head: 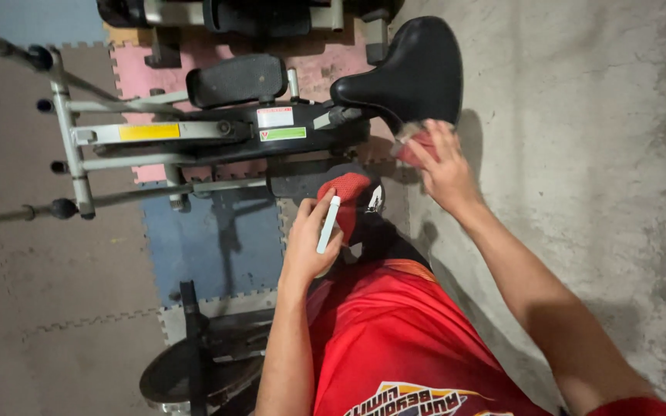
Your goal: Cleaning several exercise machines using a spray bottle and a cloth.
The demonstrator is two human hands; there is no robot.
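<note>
We take the black saddle (410, 73) of the exercise machine as our landmark. Our right hand (445, 169) sits just below the saddle's rear edge, fingers curled over one reddish cloth (418, 146) and pressing it against the underside of the seat; the grip is closed around the cloth, though how tightly we cannot tell. Our left hand (310, 243) is lower and to the left of the saddle, wrapped around one slim white stick-shaped tool (328, 224), thumb and fingers closed on its lower half while the upper end points up toward the machine. Just left of the saddle we count one black pedal platform (237, 79) above the dark frame (271, 131), which carries three stickers: one yellow, one white, one green. Further left stands the grey upright bar (67, 131) with black knobs. Well below the saddle, near our left elbow, lies one round dark weight plate (194, 370) on the foam floor mats (55, 293).
</note>
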